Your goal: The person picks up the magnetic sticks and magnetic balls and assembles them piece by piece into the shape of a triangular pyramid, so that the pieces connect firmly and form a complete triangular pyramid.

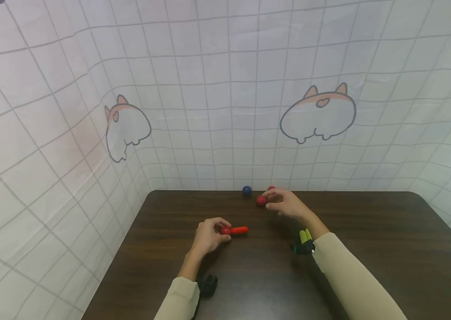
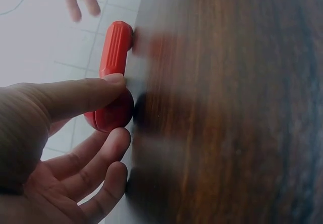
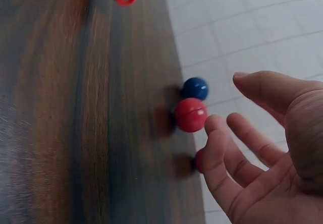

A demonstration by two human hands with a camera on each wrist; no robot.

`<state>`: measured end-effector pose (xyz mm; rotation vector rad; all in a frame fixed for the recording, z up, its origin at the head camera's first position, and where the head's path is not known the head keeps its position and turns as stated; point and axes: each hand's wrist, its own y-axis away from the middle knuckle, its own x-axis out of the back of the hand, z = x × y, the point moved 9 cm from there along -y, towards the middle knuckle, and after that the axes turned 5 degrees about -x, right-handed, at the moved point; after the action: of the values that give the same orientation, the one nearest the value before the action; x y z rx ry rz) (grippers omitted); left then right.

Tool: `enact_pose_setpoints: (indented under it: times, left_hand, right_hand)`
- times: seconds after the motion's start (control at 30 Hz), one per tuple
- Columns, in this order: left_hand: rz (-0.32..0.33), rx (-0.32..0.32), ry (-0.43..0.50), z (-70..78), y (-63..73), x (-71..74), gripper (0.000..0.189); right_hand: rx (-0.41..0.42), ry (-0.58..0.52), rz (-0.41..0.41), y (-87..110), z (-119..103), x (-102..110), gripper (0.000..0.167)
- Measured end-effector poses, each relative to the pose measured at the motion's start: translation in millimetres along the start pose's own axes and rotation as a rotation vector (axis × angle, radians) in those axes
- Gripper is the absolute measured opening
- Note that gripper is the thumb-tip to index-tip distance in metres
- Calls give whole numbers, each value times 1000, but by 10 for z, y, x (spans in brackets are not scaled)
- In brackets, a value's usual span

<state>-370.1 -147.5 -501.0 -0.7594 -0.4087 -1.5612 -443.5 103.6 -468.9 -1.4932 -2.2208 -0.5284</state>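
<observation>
My left hand (image 1: pixel 208 238) pinches a glossy red ball (image 2: pixel 115 114) between thumb and fingers, low over the brown table. A short grooved red rod (image 1: pixel 239 230) extends from that ball, pointing right in the head view. My right hand (image 1: pixel 287 205) is at the back of the table, thumb and fingers apart around a second red ball (image 3: pixel 191 115), which has a seam round it. The fingertips come right at the ball's side in the right wrist view. A third red ball (image 1: pixel 271 188) lies behind the right hand, partly hidden by it. A dark blue ball (image 1: pixel 247 190) sits to its left.
The brown table (image 1: pixel 353 275) ends at a white gridded cloth backdrop (image 1: pixel 217 106) with cartoon animal prints, which also runs along both sides. A wrist camera with yellow-green parts (image 1: pixel 305 236) hangs under the right wrist, and a black one (image 1: pixel 208 285) under the left.
</observation>
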Motion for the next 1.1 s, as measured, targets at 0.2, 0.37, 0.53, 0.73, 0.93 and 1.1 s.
enact_pose_setpoints:
  times: [0.2,0.37,0.53,0.73,0.93,1.1]
  left_hand:
    - [-10,9,8,-9,13,-2,29]
    - [-10,17,15,-31,18,-1,29]
    - [-13,17,22,-38,8,5,29]
    - [-17,8,23,-28,-2,-2,29]
    - [-16,0,23,-10,-1,4,29]
    - [-16,6,21,-24,4,13,29]
  right_hand:
    - [-14,32,-42,-240,37,-102,46]
    - [-3,74,-44,-387,90,-195,47]
    - [-17,105,-35,-436,97,-249,43]
    - [-73,98,-15,-415,146,-251,35]
    - [-132,31,-24,-336,241,-247,36]
    - [-154,-15,-61,-228,266,-260,34]
